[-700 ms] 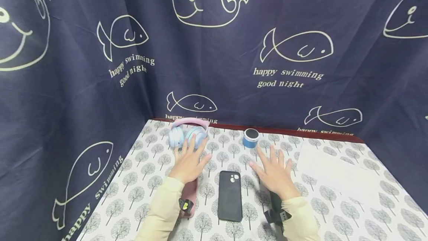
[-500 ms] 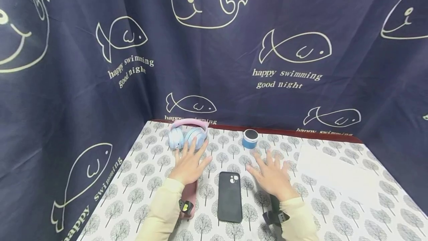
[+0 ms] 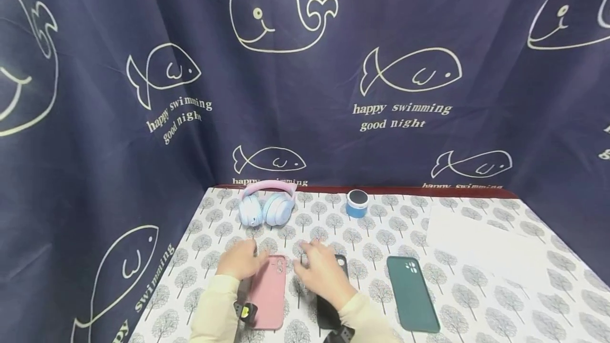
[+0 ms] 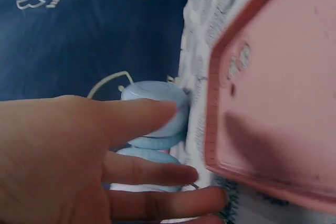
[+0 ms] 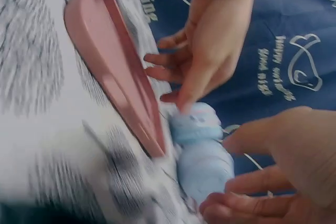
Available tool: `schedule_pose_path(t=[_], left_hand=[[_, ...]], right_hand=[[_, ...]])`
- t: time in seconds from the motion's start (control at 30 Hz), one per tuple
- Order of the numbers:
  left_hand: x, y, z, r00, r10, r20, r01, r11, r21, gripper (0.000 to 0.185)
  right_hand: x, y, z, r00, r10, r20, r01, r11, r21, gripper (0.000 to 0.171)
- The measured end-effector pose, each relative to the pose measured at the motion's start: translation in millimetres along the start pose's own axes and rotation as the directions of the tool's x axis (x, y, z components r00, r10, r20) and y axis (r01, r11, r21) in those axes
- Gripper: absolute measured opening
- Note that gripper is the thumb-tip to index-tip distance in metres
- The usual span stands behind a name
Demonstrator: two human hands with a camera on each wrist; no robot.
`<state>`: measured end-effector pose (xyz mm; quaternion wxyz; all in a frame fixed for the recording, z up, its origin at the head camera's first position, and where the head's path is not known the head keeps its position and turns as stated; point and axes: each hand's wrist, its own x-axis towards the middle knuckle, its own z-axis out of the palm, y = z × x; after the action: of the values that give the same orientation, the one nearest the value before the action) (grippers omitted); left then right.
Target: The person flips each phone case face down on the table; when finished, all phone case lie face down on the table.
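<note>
Left grip (image 3: pixel 242 259): fingers apart, empty. Right grip (image 3: pixel 325 275): fingers apart, empty. The pink phone case (image 3: pixel 268 295) lies hollow side up on the table (image 3: pixel 371 300), just right of the left grip, left of the right grip. Expected handling: light, slightly flexible, not fragile. Take hold across opposite long sides of its raised rim (image 4: pixel 211 119).

Free cloth (image 3: pixel 369 258) separates black case (image 3: pixel 326 312) from green case (image 3: pixel 413 296); headphones (image 3: pixel 278 209) obstruct the far left.
</note>
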<state>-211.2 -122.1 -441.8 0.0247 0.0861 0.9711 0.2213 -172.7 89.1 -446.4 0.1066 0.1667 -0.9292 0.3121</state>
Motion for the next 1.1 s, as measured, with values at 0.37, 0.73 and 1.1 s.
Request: schedule_pose_path(t=[0.37,0.73,1.1], left_hand=[[-3.6,6.1,0.8,0.997,-0.05,0.065,0.05,0.999,-0.003,0.028],[-2.3,6.9,2.3,0.997,0.002,0.073,0.004,0.997,-0.079,0.02],[2.9,6.0,13.5,0.999,0.035,0.008,-0.034,0.994,-0.101,0.023]], right_hand=[[-3.8,-3.7,31.7,0.997,0.062,0.036,-0.062,0.998,0.0,0.021],[-1.9,-14.1,44.1,0.998,0.044,0.035,-0.047,0.993,0.107,0.019],[1.0,-7.1,40.0,0.992,0.12,0.027,-0.123,0.976,0.18,0.02]])
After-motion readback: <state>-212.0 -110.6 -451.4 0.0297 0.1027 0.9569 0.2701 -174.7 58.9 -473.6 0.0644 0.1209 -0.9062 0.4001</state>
